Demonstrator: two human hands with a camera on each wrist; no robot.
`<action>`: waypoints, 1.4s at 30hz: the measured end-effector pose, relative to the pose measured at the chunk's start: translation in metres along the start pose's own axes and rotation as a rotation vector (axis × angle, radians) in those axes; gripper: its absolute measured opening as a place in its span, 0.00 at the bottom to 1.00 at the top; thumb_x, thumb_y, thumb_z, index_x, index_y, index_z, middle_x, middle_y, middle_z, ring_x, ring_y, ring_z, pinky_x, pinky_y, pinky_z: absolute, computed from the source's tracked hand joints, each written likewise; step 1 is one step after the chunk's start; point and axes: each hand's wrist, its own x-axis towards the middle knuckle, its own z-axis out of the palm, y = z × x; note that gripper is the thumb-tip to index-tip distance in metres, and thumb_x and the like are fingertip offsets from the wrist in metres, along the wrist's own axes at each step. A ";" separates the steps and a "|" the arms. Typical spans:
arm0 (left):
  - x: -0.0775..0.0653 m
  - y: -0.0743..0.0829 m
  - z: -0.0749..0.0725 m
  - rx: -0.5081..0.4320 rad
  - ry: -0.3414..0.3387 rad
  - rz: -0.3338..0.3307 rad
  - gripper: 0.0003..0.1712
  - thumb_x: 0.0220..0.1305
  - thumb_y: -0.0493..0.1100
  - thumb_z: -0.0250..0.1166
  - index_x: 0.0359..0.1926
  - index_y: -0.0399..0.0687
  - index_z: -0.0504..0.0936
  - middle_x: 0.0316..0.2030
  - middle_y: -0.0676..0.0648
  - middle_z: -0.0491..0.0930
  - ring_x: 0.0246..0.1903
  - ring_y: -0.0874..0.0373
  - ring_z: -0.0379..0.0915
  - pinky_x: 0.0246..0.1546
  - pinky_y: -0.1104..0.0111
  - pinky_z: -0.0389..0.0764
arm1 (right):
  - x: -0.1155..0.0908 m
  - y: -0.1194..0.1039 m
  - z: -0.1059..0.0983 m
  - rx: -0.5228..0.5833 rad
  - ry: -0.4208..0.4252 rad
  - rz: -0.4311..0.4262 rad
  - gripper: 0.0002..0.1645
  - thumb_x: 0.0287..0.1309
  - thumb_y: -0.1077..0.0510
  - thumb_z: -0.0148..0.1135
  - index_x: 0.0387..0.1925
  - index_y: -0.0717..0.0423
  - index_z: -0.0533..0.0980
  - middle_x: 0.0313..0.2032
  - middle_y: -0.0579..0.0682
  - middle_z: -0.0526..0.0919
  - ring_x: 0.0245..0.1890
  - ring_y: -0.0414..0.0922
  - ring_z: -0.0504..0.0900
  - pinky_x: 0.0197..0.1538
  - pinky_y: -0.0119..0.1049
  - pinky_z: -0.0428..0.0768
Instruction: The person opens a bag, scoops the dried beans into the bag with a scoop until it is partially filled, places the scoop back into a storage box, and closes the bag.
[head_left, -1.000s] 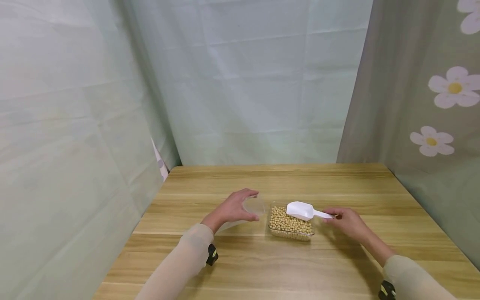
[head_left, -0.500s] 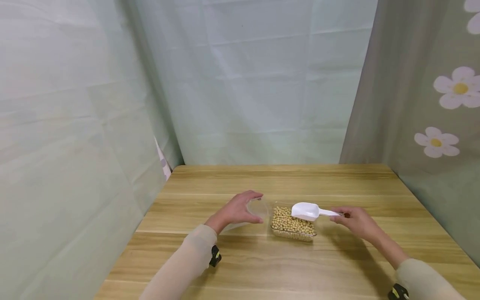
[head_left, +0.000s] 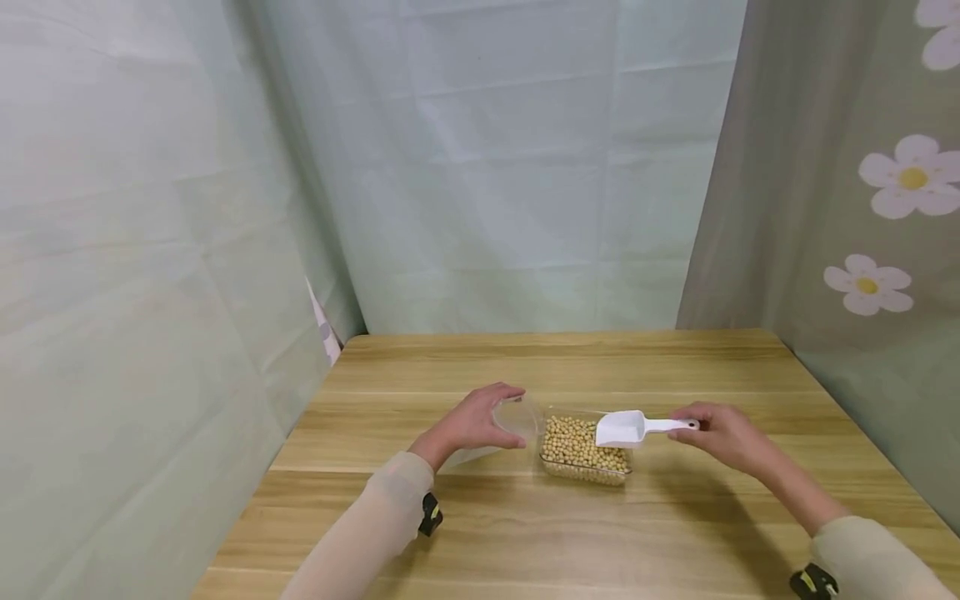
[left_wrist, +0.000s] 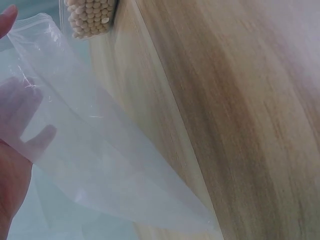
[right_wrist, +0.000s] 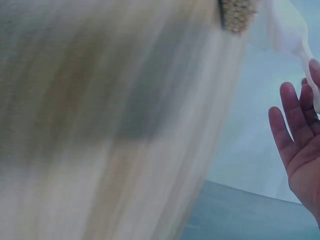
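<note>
A person at a wood-grain table (head_left: 555,542) holds a clear plastic bag (head_left: 517,418) in the left hand (head_left: 474,419) and a white scoop (head_left: 621,429) in the right hand (head_left: 723,437). The left thumb and fingers are curved round the bag, spreading its mouth toward the right; the left wrist view shows the body of the bag hanging slack. The right thumb and fingers pinch the end of the scoop's handle, with the other fingers loosely extended in the right wrist view. Between the two hands sits a clear container (head_left: 586,467) of pale, round beans (head_left: 573,442). The scoop hangs over its right side, blade pointing left; whether it touches the beans cannot be told, and none can be made out in it.

The likeliest mishap appears to be a spill: gripped so far back, a loaded scoop could roll or dip and scatter beans over the table. The thin bag's mouth could also fold shut if the left hand relaxed, turning beans away at the lip. With the bag just beside the container's left wall, a low pass of the scoop might catch the rim and jolt the container.
</note>
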 end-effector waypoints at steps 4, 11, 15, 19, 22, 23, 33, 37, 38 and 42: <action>0.000 0.000 0.001 -0.014 0.002 -0.001 0.46 0.39 0.60 0.72 0.60 0.49 0.69 0.52 0.55 0.71 0.54 0.57 0.64 0.54 0.59 0.66 | 0.001 -0.009 -0.007 -0.032 -0.041 -0.017 0.17 0.51 0.48 0.64 0.38 0.55 0.81 0.24 0.43 0.75 0.20 0.38 0.66 0.20 0.30 0.67; -0.001 0.003 0.004 -0.064 -0.016 -0.042 0.44 0.39 0.58 0.73 0.60 0.54 0.69 0.51 0.57 0.71 0.54 0.59 0.64 0.53 0.60 0.66 | 0.002 -0.019 -0.007 -0.062 -0.090 -0.031 0.13 0.50 0.47 0.64 0.34 0.51 0.81 0.23 0.41 0.76 0.19 0.38 0.67 0.21 0.30 0.67; -0.002 0.003 0.005 -0.062 -0.016 -0.042 0.44 0.39 0.56 0.73 0.60 0.52 0.69 0.51 0.57 0.71 0.54 0.59 0.64 0.53 0.60 0.66 | 0.005 -0.022 0.000 -0.058 -0.090 -0.043 0.12 0.50 0.48 0.64 0.33 0.51 0.81 0.23 0.41 0.76 0.19 0.38 0.67 0.21 0.31 0.67; -0.002 0.003 0.005 -0.051 -0.017 -0.039 0.44 0.39 0.57 0.73 0.60 0.53 0.69 0.51 0.56 0.71 0.54 0.59 0.64 0.53 0.60 0.66 | 0.009 -0.022 0.012 -0.048 -0.082 -0.052 0.10 0.50 0.48 0.65 0.31 0.49 0.81 0.22 0.40 0.76 0.19 0.37 0.67 0.21 0.31 0.68; -0.003 0.003 0.004 -0.035 -0.021 -0.036 0.45 0.39 0.59 0.72 0.60 0.54 0.68 0.52 0.57 0.71 0.54 0.59 0.64 0.53 0.61 0.66 | 0.011 -0.020 0.021 -0.033 -0.072 -0.059 0.10 0.51 0.47 0.64 0.30 0.49 0.81 0.22 0.40 0.76 0.20 0.37 0.68 0.21 0.31 0.69; -0.003 0.003 0.004 -0.029 -0.021 -0.034 0.45 0.39 0.59 0.72 0.60 0.54 0.68 0.52 0.56 0.71 0.54 0.59 0.64 0.53 0.61 0.66 | 0.011 -0.019 0.024 -0.028 -0.064 -0.059 0.11 0.51 0.47 0.64 0.31 0.49 0.81 0.22 0.40 0.75 0.20 0.37 0.68 0.21 0.31 0.69; -0.003 0.006 0.008 -0.023 -0.040 -0.030 0.46 0.40 0.59 0.72 0.62 0.53 0.66 0.52 0.56 0.70 0.54 0.58 0.64 0.54 0.59 0.66 | 0.007 -0.004 0.047 0.086 0.018 0.015 0.11 0.49 0.47 0.65 0.32 0.48 0.81 0.20 0.43 0.72 0.19 0.38 0.66 0.19 0.30 0.66; -0.002 0.007 0.009 -0.025 -0.032 -0.032 0.46 0.40 0.57 0.73 0.62 0.54 0.67 0.52 0.57 0.71 0.54 0.59 0.64 0.53 0.60 0.66 | 0.003 0.002 0.048 0.135 0.039 0.039 0.09 0.50 0.46 0.64 0.31 0.45 0.81 0.20 0.44 0.72 0.19 0.39 0.65 0.19 0.31 0.65; -0.002 0.007 0.009 -0.026 -0.029 -0.030 0.46 0.40 0.58 0.72 0.62 0.54 0.67 0.52 0.57 0.71 0.54 0.59 0.64 0.53 0.60 0.66 | 0.002 0.004 0.047 0.141 0.038 0.039 0.09 0.51 0.47 0.63 0.31 0.45 0.80 0.20 0.44 0.72 0.19 0.39 0.65 0.19 0.31 0.65; -0.001 0.008 0.007 -0.042 -0.019 -0.029 0.46 0.39 0.58 0.73 0.61 0.54 0.67 0.51 0.57 0.71 0.54 0.60 0.64 0.53 0.60 0.67 | -0.001 0.008 0.046 0.180 0.036 0.062 0.10 0.51 0.46 0.63 0.32 0.46 0.80 0.22 0.45 0.75 0.20 0.40 0.67 0.21 0.32 0.67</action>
